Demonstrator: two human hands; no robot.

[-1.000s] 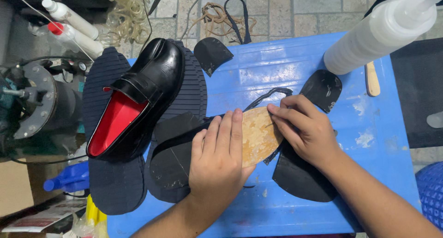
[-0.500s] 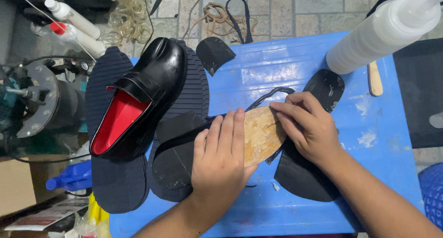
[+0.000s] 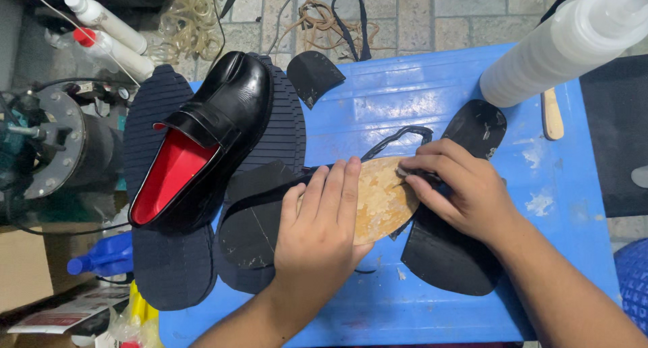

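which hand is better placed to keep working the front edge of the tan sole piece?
Probably the right hand: its fingertips already sit on the tan sole piece's front edge. The left hand lies flat across its middle, pinning it down.

The left hand (image 3: pixel 317 233) covers half of the tan sole piece (image 3: pixel 381 198). The white squeeze bottle (image 3: pixel 560 44) runs off the top edge, and the blue stool (image 3: pixel 634 280) off the right.
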